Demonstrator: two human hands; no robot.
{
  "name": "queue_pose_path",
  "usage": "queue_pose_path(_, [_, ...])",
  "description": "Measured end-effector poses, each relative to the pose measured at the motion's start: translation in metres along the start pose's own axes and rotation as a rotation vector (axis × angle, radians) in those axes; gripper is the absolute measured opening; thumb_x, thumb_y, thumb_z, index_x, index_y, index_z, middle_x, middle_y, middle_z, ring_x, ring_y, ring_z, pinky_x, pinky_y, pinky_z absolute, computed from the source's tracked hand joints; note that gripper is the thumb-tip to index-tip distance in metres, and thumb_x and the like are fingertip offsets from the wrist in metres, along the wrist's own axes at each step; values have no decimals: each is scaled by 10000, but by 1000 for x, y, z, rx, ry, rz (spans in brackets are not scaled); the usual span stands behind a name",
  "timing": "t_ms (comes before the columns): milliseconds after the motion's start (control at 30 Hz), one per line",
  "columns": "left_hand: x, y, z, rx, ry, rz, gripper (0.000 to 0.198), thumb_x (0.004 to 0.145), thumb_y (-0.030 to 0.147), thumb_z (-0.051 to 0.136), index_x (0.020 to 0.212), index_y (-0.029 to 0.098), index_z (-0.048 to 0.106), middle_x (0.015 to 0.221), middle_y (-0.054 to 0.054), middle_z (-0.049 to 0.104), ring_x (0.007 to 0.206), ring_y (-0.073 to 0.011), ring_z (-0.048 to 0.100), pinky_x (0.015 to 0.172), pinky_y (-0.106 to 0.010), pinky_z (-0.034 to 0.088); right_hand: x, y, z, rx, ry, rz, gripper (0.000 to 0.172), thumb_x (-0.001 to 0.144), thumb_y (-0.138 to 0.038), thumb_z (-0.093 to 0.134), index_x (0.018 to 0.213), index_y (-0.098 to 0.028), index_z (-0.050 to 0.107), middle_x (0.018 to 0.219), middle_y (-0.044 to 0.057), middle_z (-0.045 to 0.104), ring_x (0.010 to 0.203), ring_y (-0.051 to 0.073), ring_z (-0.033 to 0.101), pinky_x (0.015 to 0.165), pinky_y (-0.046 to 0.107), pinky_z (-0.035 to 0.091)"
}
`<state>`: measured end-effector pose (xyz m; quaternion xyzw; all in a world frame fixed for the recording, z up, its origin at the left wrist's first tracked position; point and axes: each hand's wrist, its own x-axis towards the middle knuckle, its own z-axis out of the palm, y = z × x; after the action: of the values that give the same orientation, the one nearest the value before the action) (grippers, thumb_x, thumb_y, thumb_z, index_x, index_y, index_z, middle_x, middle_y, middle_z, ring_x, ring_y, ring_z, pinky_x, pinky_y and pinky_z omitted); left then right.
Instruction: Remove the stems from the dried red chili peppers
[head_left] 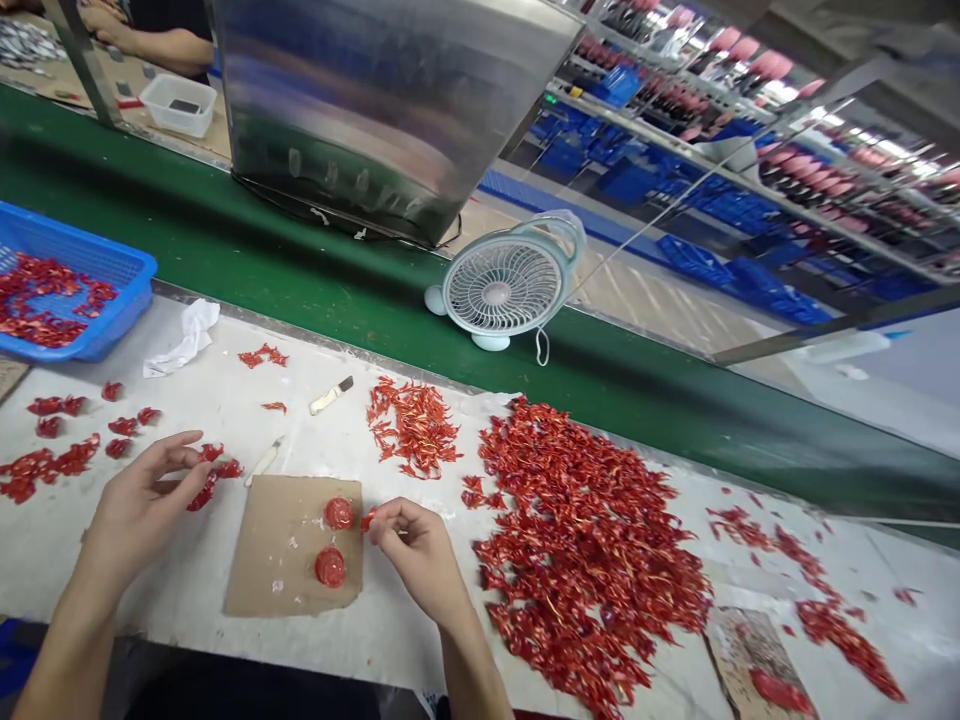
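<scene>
The right hand pinches a small red piece between thumb and fingertips at the right edge of the cardboard, just beside two red discs. The left hand is half curled by a red cluster — whether it grips any, I cannot tell. The piece looks light, thin and glossy, so probably slippery and easily bent; a fingertip hold on its edge should suit it. At the far left of the counter, a blue basket holds more red pieces, loosely spread; beyond the green strip, a white tub holds something dark — too small to identify.
</scene>
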<state>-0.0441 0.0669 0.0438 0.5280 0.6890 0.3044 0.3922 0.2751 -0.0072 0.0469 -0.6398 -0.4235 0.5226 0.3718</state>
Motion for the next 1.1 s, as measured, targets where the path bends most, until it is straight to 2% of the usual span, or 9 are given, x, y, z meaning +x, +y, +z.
queue_pose_path(100, [-16,3,3,-284,-44,-44,444,758,447,804,1136,229,722,892,-16,732,747,-178,696,704,-287,618,2,3,11,24,11,-7,163,809,-329,681,740,-181,671,626,-13,616,572,128,487,571,252,384])
queue_pose_path(267, [-46,2,26,-627,-246,-119,238,755,303,846,973,229,785,851,-26,760,784,-176,740,752,-254,624,4,4,22,-7,21,27,158,806,-322,677,753,-174,665,600,-32,552,535,112,415,530,243,320])
queue_pose_path(400, [-61,11,48,-774,-281,-180,177,740,266,859,898,227,789,1137,-31,730,793,-138,726,750,-232,618,1,-1,22,29,30,35,187,806,-351,689,742,-177,662,631,-12,590,571,123,453,553,249,351])
queue_pose_path(500, [-69,20,60,-824,-334,-241,169,775,278,834,918,211,773,1146,-53,738,755,-123,707,748,-242,606,-3,-2,20,169,6,40,225,800,-384,711,723,-182,649,615,-19,584,552,110,443,542,238,350])
queue_pose_path(600, [-75,27,68,-841,-407,-235,159,785,267,826,900,205,734,947,-17,743,654,-100,672,660,-215,572,-7,-1,21,383,-52,105,276,795,-428,733,727,-186,618,562,-53,527,456,64,296,461,214,233])
queue_pose_path(700, [-80,31,73,-883,-437,-221,154,795,244,815,849,213,675,929,13,718,596,-83,641,601,-214,551,-11,-1,24,516,-69,155,331,781,-461,764,716,-186,591,552,-57,519,433,48,236,434,210,169])
queue_pose_path(800, [-83,33,75,-905,-450,-232,128,811,246,802,831,208,681,1022,-9,741,619,-81,648,626,-219,557,-14,-4,27,557,-81,157,352,777,-461,787,699,-185,583,553,-52,525,433,47,255,429,208,167])
queue_pose_path(933, [-83,30,74,-873,-478,-236,170,838,280,779,997,226,751,1312,-76,698,857,-167,745,783,-270,596,-20,-7,29,576,-105,154,354,788,-461,789,700,-188,581,549,-57,515,433,48,251,430,209,163])
queue_pose_path(1100, [-85,25,78,-814,-473,-262,207,831,295,789,1033,251,783,1209,-65,764,848,-174,755,755,-257,616,-26,-13,33,503,-150,79,298,835,-442,758,758,-190,620,570,-51,526,458,63,291,447,209,219])
